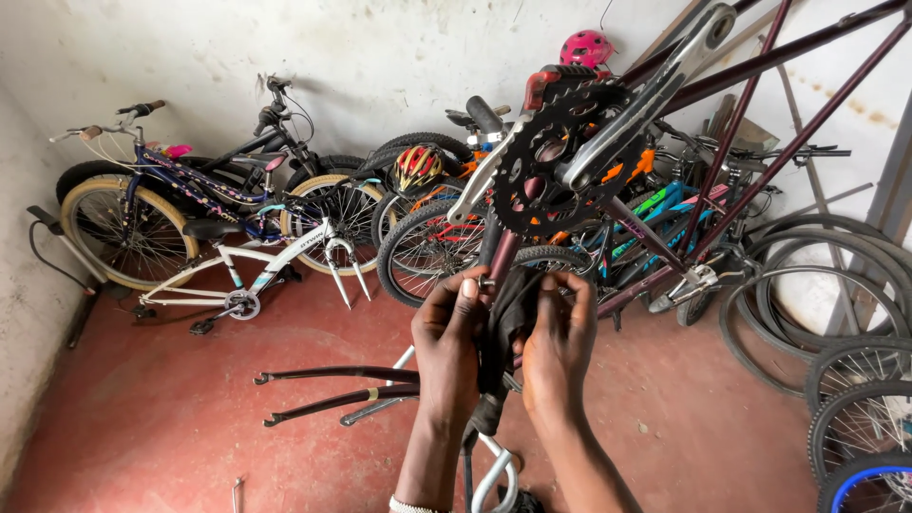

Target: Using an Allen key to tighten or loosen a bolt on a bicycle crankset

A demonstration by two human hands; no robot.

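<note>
1. Fingers (467, 290) of the left hand (446, 332) pinch a small bolt-like part at the top of a dark rag (508, 309); the rest curl round the rag.
2. Right hand (559, 337) has its fingers curled, pressing the rag from the other side.
3. Rag wraps a maroon frame tube (502, 255), at the centre of the view, between both hands.
4. Just above sits a black chainring (551, 161) with a silver crank (655, 90).
5. Maroon frame (760, 123) is upturned, reaching to the upper right.
6. Parked bikes (228, 204) line the white wall; two helmets (418, 166) rest among them.
7. Loose wheels (855, 380) stand at right on the red floor (152, 418).
</note>
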